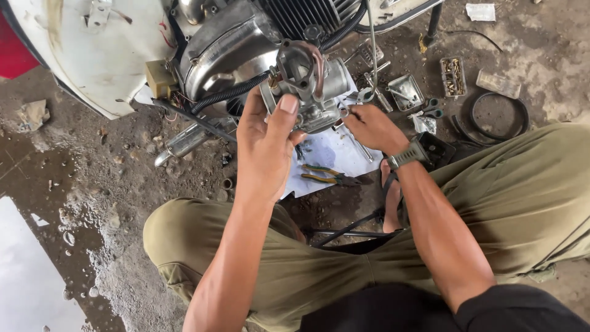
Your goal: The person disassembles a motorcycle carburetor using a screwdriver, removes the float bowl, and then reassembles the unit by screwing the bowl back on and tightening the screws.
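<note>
My left hand (265, 146) grips a grey metal carburettor (307, 80) from below and holds it up in front of a scooter engine (236, 46). My thumb lies against its left side. My right hand (370, 127), with a grey watch on the wrist, is closed on a small metal tool or part at the carburettor's lower right side; what it pinches is too small to tell. A black ribbed hose (230, 93) runs from the engine to the carburettor.
White scooter bodywork (92, 49) stands at the upper left. Yellow-handled pliers (322, 175) lie on a white sheet (335, 154) on the dirty concrete. Small metal trays of parts (453, 77), scissors (433, 110) and a black rubber ring (496, 117) lie at the upper right. A puddle (24, 270) spreads at left.
</note>
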